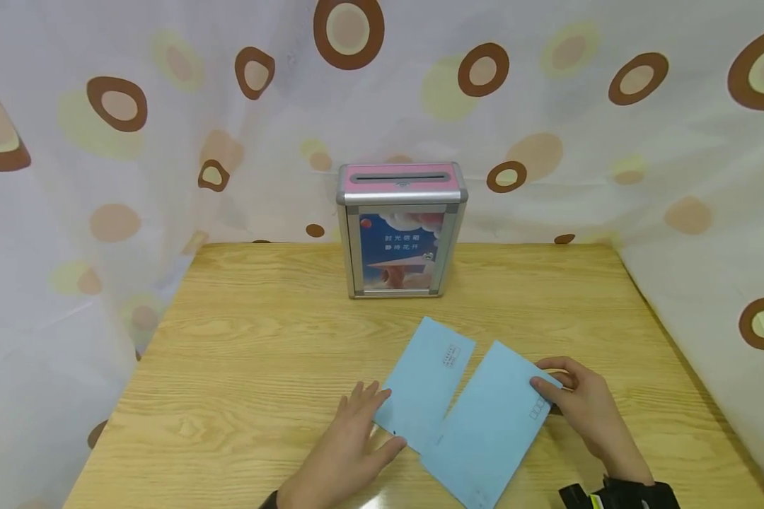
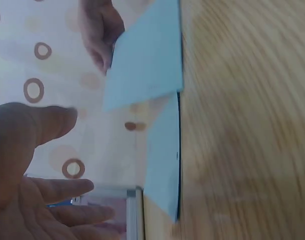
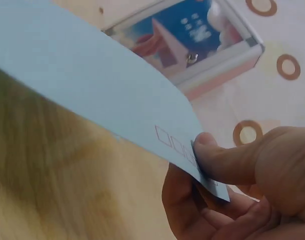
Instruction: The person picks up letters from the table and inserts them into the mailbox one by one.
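Observation:
Two light blue envelopes are in the head view. My right hand (image 1: 582, 403) pinches the right envelope (image 1: 487, 424) at its corner beside the row of printed boxes, thumb on top and fingers beneath. That corner is raised from the table, and the envelope bends slightly in the right wrist view. The left envelope (image 1: 428, 382), with a small printed block near its far edge, lies on the table, partly overlapped by the right one. My left hand (image 1: 353, 445) spreads its fingers and thumb around the near left end of that envelope, holding nothing.
A letter box (image 1: 397, 233) with a silver frame, a pink slotted top and a picture front with a lock stands at the table's back. The wooden table (image 1: 261, 339) meets patterned curtains (image 1: 382, 106) at the back and on both sides.

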Demonstrator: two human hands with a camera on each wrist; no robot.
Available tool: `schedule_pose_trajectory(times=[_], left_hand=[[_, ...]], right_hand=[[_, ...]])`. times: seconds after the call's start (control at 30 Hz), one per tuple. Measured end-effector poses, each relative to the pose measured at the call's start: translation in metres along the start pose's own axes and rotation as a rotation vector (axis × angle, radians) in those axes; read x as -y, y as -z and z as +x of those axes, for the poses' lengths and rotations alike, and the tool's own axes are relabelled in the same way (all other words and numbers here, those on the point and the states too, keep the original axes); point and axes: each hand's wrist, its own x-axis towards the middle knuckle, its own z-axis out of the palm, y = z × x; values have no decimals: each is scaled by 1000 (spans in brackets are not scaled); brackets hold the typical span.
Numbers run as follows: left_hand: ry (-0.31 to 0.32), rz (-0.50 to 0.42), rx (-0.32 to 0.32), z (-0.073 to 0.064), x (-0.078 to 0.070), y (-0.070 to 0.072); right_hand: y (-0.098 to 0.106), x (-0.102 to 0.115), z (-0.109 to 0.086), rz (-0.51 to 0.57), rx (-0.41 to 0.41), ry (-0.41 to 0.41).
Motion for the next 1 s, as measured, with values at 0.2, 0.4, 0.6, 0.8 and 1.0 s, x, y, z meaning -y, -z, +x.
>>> schedule_pose_trajectory(times=[0.2,0.4,0.6,0.8,1.0], left_hand=[[-1,-223,90,5,-11,-12],[14,-321,126,4,-12,-22],[64,-407,54,2,-10,-26],[121,-545,-54,3,-8,-22],[112,-538,-131,8,-12,-16]], right_hand=[[-15,24,1,158,108,60],[-37,47,1,188,142,118],[-48,64,1,251,70,110],[-58,80,-3,330,69,141],[-74,87,-13,177,91,255]])
